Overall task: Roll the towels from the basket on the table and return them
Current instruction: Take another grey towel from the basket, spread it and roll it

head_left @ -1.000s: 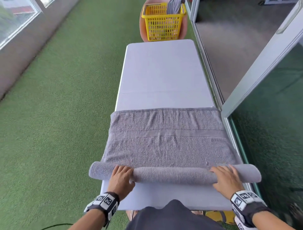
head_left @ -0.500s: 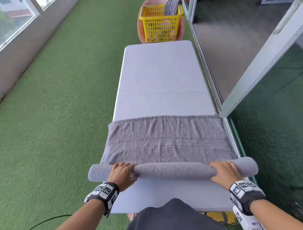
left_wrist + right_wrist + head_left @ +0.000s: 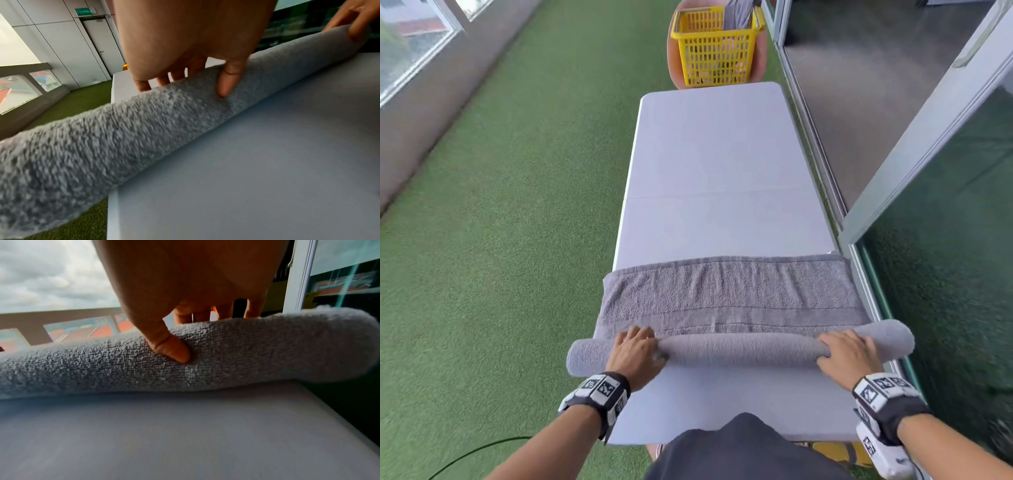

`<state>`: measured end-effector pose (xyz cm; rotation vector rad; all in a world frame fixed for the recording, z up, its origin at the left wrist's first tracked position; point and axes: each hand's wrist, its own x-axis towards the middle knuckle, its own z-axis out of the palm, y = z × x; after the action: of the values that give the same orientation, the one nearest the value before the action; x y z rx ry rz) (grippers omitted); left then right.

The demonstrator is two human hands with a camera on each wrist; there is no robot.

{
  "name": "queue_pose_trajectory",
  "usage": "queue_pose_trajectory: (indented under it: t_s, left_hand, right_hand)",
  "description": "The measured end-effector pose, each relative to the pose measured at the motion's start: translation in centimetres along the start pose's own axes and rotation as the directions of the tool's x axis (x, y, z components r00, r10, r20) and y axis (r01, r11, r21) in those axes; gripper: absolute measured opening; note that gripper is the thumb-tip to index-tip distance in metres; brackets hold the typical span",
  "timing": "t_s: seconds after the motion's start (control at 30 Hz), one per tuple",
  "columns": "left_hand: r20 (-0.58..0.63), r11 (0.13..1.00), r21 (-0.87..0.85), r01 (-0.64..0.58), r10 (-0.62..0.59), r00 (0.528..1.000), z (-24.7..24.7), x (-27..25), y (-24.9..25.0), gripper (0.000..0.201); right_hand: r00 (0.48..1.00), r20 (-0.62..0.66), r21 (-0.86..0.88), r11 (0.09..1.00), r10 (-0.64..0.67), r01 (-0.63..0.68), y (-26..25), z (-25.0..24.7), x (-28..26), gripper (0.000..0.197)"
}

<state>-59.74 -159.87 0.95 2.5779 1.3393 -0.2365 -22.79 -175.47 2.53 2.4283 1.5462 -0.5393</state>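
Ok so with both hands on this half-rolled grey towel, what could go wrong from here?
1. Both ends of the towel roll overhang the table edges, outside the left hand and right hand; they may sag or loosen.
2. The right end looks fatter and further forward, so the roll may go crooked.
3. The unrolled part shows wrinkles that could get rolled in.

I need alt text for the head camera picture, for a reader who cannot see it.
Two hands, the left hand and right hand, grip a half-rolled grey towel across the near end of a long white table. Its unrolled part lies flat ahead of them. Beyond the far end stands a yellow basket, with green turf alongside.
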Motion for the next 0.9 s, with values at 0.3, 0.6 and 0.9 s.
queue_pose_trajectory:
  t_s: [0.3,0.6,0.9]
  left_hand:
    - [0.069,0.999,0.028,-0.034,0.032,0.997,2.0,-0.6,-0.6,0.059]
    - [0.008,0.996,-0.063,0.06,-0.06,0.998,-0.1,1.8,-1.1,0.075]
    - [0.082,0.998,0.034,-0.062,0.059,0.995,0.5,0.6,-0.8,0.027]
  right_hand:
    - [0.996,0.031,-0.025,0.997,-0.079,0.08,1.2,1.1,1.0,0.067]
    - [0.995,-0.023,0.089,0.991,-0.099,0.1,1.3,-2.7,5.6,0.055]
    - [0.991,0.022,-0.095,0.987,-0.131,0.132,1.1,-0.7,2.8,0.046]
